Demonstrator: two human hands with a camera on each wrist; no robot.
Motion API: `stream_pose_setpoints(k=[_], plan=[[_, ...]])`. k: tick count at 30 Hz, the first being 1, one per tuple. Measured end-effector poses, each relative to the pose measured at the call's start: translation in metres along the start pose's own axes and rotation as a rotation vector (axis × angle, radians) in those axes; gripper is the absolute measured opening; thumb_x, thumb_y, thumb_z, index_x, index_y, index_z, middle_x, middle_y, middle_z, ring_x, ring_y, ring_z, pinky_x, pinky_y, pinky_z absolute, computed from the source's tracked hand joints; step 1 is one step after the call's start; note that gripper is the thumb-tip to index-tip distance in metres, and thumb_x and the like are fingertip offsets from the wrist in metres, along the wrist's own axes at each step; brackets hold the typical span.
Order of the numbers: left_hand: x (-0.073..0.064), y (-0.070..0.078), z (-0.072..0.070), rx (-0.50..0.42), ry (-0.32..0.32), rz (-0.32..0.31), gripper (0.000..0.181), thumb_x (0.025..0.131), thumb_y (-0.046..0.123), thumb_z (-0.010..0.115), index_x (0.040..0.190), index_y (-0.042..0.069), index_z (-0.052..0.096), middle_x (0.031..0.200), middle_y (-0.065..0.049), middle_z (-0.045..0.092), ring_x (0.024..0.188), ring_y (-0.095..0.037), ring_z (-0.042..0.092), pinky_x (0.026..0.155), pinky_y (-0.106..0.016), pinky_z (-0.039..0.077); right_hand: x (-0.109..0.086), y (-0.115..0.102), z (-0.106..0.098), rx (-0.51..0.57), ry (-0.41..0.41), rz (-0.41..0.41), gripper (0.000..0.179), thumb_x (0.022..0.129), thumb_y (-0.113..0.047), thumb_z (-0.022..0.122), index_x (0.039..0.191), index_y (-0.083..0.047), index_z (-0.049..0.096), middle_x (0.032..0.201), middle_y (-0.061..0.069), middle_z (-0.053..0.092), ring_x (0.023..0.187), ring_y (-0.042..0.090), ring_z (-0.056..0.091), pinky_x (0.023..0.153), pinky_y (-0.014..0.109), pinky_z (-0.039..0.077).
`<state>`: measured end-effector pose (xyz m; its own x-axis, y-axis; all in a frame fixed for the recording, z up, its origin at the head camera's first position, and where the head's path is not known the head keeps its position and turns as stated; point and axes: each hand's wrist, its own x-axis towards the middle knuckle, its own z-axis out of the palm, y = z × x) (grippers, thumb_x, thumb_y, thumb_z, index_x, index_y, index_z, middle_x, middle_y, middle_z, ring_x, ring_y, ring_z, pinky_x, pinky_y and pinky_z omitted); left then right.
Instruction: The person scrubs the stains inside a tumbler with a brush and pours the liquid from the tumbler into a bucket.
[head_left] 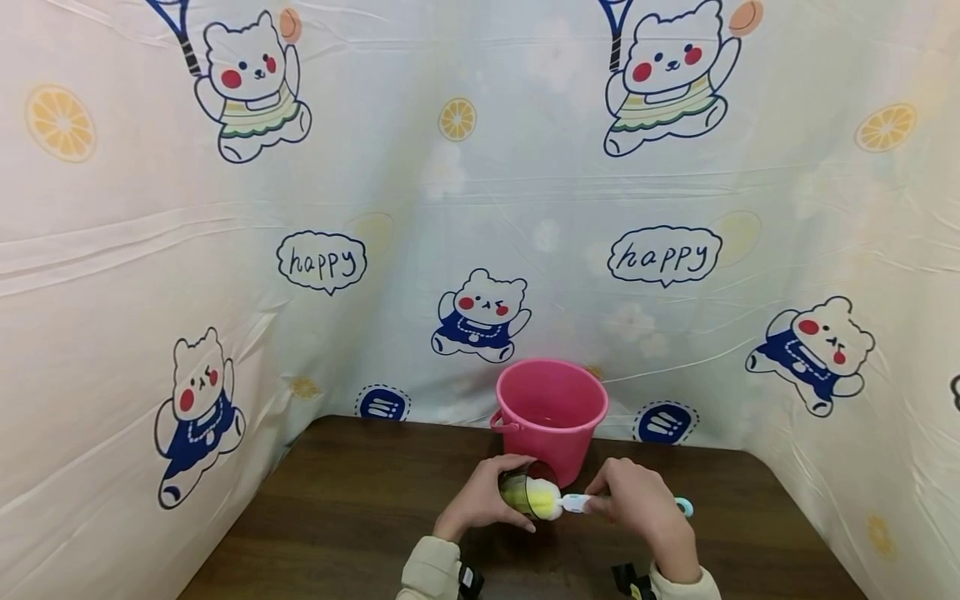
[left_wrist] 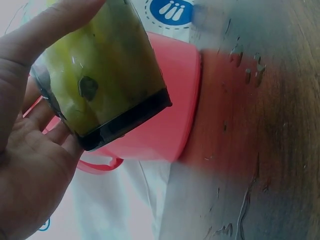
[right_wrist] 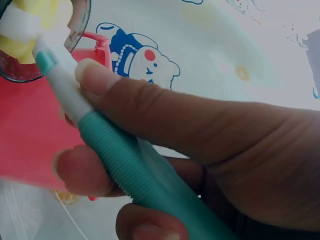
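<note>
My left hand (head_left: 483,497) grips a dark see-through glass (left_wrist: 107,70) lying on its side, its mouth turned to the right. A yellow and white sponge brush (head_left: 545,500) fills the inside of the glass, seen through its wall in the left wrist view. In my right hand (head_left: 637,502) is the brush's white and teal handle (right_wrist: 135,160), held between thumb and fingers. The white neck of the brush enters the glass mouth in the right wrist view. Both hands are above the table, in front of a pink bucket (head_left: 551,417).
The bucket stands at the back of the dark wooden table (head_left: 360,500), its handle hanging at the left. Water drops (left_wrist: 247,72) lie on the tabletop. A printed cloth (head_left: 480,208) with cartoon bears hangs behind and at both sides.
</note>
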<state>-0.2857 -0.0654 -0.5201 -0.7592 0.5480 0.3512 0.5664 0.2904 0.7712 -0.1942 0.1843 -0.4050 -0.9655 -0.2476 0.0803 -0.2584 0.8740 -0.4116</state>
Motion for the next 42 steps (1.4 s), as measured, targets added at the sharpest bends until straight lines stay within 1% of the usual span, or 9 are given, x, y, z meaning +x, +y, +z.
stream_pose_setpoints(k=[3,7,10,13,19,27,31,37,42], plan=[[-0.001,0.000,0.001,-0.007,-0.003,-0.004,0.087,0.062,0.020,0.100,0.139,0.023,0.062,0.136,0.008,0.063,0.125,-0.010,0.057,0.108,-0.032,0.048,0.000,0.001,-0.002,-0.006,0.003,-0.037,0.005,0.081,-0.018,0.085,0.083,-0.016,0.082,0.065,-0.007,0.063,0.056,0.011,0.055,0.053,0.030,0.047],[0.000,0.000,0.001,-0.001,0.010,-0.003,0.087,0.062,0.018,0.100,0.140,0.021,0.062,0.136,0.007,0.063,0.127,-0.011,0.056,0.109,-0.033,0.047,0.002,0.002,-0.001,-0.061,0.061,-0.064,0.004,0.081,-0.020,0.086,0.084,-0.020,0.083,0.073,-0.011,0.070,0.062,0.007,0.055,0.056,0.029,0.047],[0.000,-0.001,0.001,0.003,0.019,-0.001,0.088,0.061,0.018,0.100,0.140,0.020,0.061,0.137,0.007,0.063,0.128,-0.012,0.056,0.110,-0.034,0.047,0.005,0.001,0.002,-0.091,0.101,-0.042,0.004,0.081,-0.021,0.086,0.084,-0.021,0.083,0.076,-0.012,0.072,0.062,0.007,0.053,0.056,0.029,0.047],[0.000,-0.002,0.000,0.002,0.025,-0.009,0.089,0.061,0.018,0.100,0.141,0.020,0.061,0.137,0.007,0.063,0.128,-0.012,0.056,0.110,-0.035,0.046,0.006,0.001,0.005,-0.100,0.110,-0.002,0.005,0.080,-0.021,0.086,0.083,-0.021,0.083,0.075,-0.010,0.072,0.061,0.008,0.054,0.055,0.031,0.048],[-0.001,-0.002,0.000,0.003,0.018,-0.010,0.087,0.062,0.018,0.100,0.140,0.023,0.061,0.137,0.008,0.063,0.128,-0.011,0.056,0.110,-0.035,0.046,0.003,0.002,0.005,-0.099,0.085,0.019,0.007,0.078,-0.021,0.088,0.080,-0.021,0.081,0.081,-0.007,0.074,0.066,0.009,0.060,0.058,0.036,0.052],[0.000,-0.001,0.004,0.004,0.008,0.017,0.087,0.062,0.018,0.100,0.140,0.024,0.061,0.136,0.008,0.063,0.126,-0.010,0.057,0.107,-0.032,0.048,0.000,0.004,-0.003,0.010,0.004,-0.039,0.004,0.081,-0.019,0.085,0.083,-0.017,0.083,0.077,-0.007,0.073,0.060,0.010,0.055,0.055,0.031,0.049],[0.002,0.000,0.003,-0.003,0.017,0.016,0.088,0.062,0.018,0.100,0.141,0.024,0.061,0.137,0.008,0.063,0.126,-0.011,0.057,0.108,-0.033,0.048,0.003,0.007,-0.004,0.022,0.007,-0.023,0.004,0.084,-0.019,0.083,0.087,-0.017,0.083,0.075,-0.008,0.072,0.058,0.010,0.055,0.054,0.030,0.048],[0.001,0.002,0.002,0.004,0.024,0.016,0.087,0.062,0.018,0.100,0.141,0.021,0.061,0.137,0.005,0.063,0.127,-0.013,0.057,0.109,-0.035,0.048,0.004,0.005,0.001,-0.051,0.065,0.027,0.004,0.084,-0.022,0.083,0.085,-0.019,0.083,0.063,-0.011,0.064,0.053,0.009,0.053,0.052,0.030,0.045],[0.000,0.002,0.001,0.019,0.024,0.023,0.086,0.062,0.018,0.100,0.139,0.018,0.062,0.137,0.003,0.064,0.128,-0.014,0.057,0.109,-0.035,0.047,0.003,0.002,0.004,-0.093,0.087,0.049,0.005,0.082,-0.023,0.085,0.081,-0.019,0.082,0.067,-0.009,0.067,0.054,0.009,0.052,0.051,0.031,0.044]])
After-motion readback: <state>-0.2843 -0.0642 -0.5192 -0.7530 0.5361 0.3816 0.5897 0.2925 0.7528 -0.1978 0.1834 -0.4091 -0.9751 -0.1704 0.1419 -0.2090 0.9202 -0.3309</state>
